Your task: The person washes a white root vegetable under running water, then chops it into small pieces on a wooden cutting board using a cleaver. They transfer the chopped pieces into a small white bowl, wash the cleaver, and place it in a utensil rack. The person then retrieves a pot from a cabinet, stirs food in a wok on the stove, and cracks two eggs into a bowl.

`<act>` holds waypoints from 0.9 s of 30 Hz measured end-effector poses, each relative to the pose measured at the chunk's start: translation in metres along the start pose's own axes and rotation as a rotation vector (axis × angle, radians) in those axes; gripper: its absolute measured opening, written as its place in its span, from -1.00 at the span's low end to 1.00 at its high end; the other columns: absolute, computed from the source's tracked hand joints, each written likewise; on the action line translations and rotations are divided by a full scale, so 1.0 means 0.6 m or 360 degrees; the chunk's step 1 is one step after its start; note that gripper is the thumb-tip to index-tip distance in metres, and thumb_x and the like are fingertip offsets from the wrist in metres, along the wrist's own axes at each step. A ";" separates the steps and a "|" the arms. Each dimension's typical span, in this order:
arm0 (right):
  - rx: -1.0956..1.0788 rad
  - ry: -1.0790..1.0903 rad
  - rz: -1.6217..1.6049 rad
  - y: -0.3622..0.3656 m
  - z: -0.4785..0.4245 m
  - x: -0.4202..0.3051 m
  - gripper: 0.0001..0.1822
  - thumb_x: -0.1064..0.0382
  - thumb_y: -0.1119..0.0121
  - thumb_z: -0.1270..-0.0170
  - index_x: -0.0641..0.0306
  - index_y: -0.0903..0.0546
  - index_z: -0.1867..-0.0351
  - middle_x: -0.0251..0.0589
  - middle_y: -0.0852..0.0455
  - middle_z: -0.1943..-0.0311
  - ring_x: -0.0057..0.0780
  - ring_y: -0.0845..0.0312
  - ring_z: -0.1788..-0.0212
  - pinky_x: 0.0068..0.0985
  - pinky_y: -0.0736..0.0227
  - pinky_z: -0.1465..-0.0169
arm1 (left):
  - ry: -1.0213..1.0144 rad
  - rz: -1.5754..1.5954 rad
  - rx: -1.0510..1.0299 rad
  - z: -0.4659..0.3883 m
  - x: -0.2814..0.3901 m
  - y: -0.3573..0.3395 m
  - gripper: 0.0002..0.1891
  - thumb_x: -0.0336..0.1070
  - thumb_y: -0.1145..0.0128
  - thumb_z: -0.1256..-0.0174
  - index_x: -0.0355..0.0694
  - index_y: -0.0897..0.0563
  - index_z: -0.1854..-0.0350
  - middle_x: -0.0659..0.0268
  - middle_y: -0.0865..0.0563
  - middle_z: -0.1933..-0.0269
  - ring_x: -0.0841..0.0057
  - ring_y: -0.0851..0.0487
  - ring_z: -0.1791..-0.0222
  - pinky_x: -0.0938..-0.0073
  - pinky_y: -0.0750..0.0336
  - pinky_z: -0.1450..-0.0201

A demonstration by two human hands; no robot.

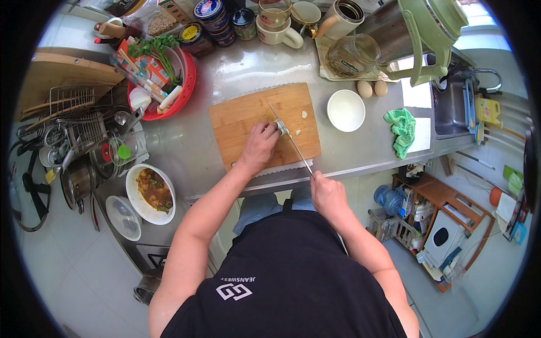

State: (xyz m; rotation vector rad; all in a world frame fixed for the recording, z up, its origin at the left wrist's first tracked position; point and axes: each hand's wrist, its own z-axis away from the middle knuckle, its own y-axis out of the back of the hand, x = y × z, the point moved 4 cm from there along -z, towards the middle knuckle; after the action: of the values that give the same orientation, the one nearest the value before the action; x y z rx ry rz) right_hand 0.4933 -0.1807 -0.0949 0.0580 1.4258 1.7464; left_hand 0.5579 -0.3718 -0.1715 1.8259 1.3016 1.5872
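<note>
On the wooden cutting board (236, 122), my left hand (261, 145) holds a small pale piece of food (280, 126) under its fingertips; the fingers partly hide it. My right hand (329, 192) grips the handle of a kitchen knife (298, 150), whose blade slants across the board and lies against that piece. Two small pale slices, which look like garlic, lie right of the blade, the upper slice (304, 114) and the lower slice (298, 132). A folded white cloth or paper shows under the board's near edge. To the board's right stands a white bowl (346, 110).
Two eggs (364, 89), a green cloth (400, 132) and a sink (452, 101) are at the right. Mugs, jars and a green-topped thermos (397, 38) line the back. At the left are a red basket of vegetables (191, 80) and a bowl of stew (154, 190).
</note>
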 end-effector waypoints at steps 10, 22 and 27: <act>-0.0147 -0.0060 0.0112 0.026 0.014 -0.025 -0.83 0.31 -0.01 -0.35 0.33 -0.44 0.41 0.05 -0.62 0.65 0.06 -0.61 0.56 -0.05 -0.50 0.46 | -0.0016 -0.0033 -0.0065 -0.001 -0.001 0.001 -0.72 -0.46 -0.04 -0.09 -0.28 -0.61 0.12 0.24 -0.59 0.03 0.29 -0.51 0.08 0.31 -0.40 0.04; 0.0041 0.0024 -0.0015 0.001 0.010 0.000 -0.83 0.29 -0.03 -0.36 0.28 -0.42 0.41 0.03 -0.60 0.68 0.06 -0.60 0.57 -0.05 -0.49 0.47 | 0.0008 0.0044 0.0010 0.007 -0.009 -0.003 -0.70 -0.51 -0.09 -0.04 -0.30 -0.63 0.11 0.23 -0.61 0.02 0.28 -0.52 0.05 0.29 -0.40 -0.03; -0.0093 -0.0020 0.0098 0.015 0.009 -0.019 -0.84 0.31 0.00 -0.35 0.28 -0.43 0.41 0.04 -0.60 0.68 0.06 -0.61 0.56 -0.06 -0.49 0.47 | 0.0005 0.0083 0.0018 0.010 -0.012 -0.005 -0.68 -0.54 -0.10 -0.03 -0.32 -0.62 0.09 0.22 -0.60 0.00 0.26 -0.52 0.02 0.27 -0.40 -0.06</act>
State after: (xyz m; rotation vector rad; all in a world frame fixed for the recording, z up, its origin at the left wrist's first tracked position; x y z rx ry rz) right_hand 0.4980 -0.1833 -0.0804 0.0822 1.3760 1.8335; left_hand 0.5628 -0.3747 -0.1799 1.8792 1.2769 1.6134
